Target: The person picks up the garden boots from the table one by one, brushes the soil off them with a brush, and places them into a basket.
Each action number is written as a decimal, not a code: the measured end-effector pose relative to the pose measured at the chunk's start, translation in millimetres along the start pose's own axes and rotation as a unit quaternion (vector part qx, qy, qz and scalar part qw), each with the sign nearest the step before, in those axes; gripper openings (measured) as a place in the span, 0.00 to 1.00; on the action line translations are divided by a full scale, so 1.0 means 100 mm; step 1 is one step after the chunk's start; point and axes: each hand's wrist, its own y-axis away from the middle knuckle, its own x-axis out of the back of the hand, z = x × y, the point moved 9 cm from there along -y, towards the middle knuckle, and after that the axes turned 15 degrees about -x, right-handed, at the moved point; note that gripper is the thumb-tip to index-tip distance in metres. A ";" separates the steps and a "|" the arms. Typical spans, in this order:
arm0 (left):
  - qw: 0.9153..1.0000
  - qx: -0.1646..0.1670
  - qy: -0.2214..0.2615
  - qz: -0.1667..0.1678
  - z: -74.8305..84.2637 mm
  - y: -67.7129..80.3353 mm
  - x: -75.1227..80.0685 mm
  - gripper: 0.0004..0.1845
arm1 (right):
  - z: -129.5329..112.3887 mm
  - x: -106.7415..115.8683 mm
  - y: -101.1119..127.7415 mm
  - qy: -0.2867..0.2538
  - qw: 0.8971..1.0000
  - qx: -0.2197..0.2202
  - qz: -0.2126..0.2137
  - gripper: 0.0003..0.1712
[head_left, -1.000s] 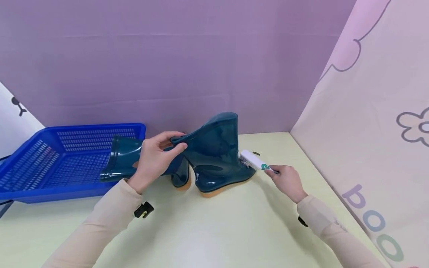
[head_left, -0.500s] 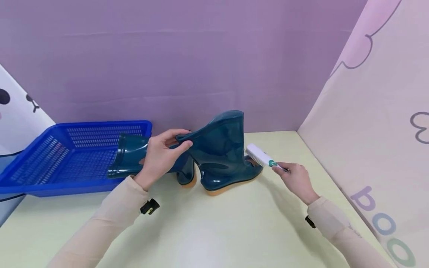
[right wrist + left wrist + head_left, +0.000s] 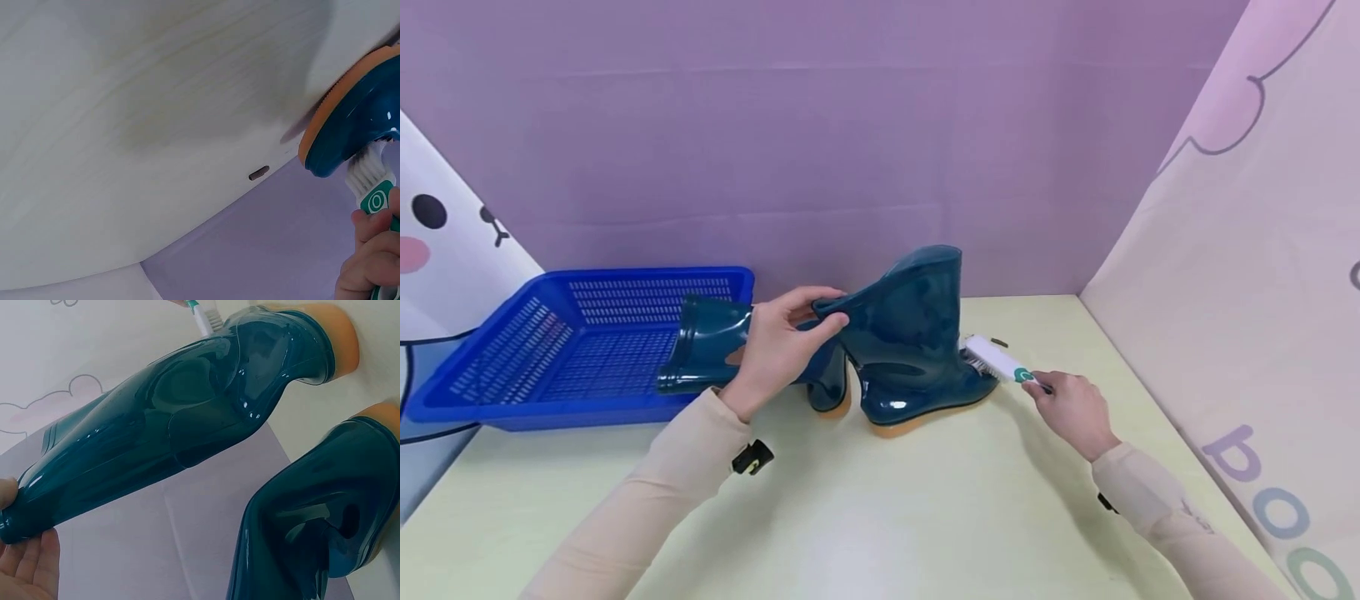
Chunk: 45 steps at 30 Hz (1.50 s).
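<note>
Your left hand [image 3: 775, 350] pinches the soft, glossy cuff of the upright rubber boot [image 3: 910, 333] on the tabletop [image 3: 880, 500] while your right hand [image 3: 1071, 408] grips the brush [image 3: 996, 360] at its slick, likely slippery toe.

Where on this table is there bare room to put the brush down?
The table is bare in front of the upright boot, between both sleeves. The left part of the blue basket is free. Around the boots and hands it is crowded.
</note>
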 end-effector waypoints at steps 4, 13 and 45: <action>1.000 0.001 -0.005 0.001 0.01 0.00 0.03 0.14 | -0.03 0.08 -0.02 -0.022 1.000 0.004 0.015 0.21; 1.000 0.003 0.005 -0.005 0.01 0.00 -0.03 0.14 | 0.00 0.02 0.03 -0.119 0.987 -0.040 -0.097 0.25; 1.000 0.022 -0.006 -0.002 0.03 0.01 0.00 0.14 | -0.11 0.09 0.02 -0.072 0.996 -0.001 -0.047 0.22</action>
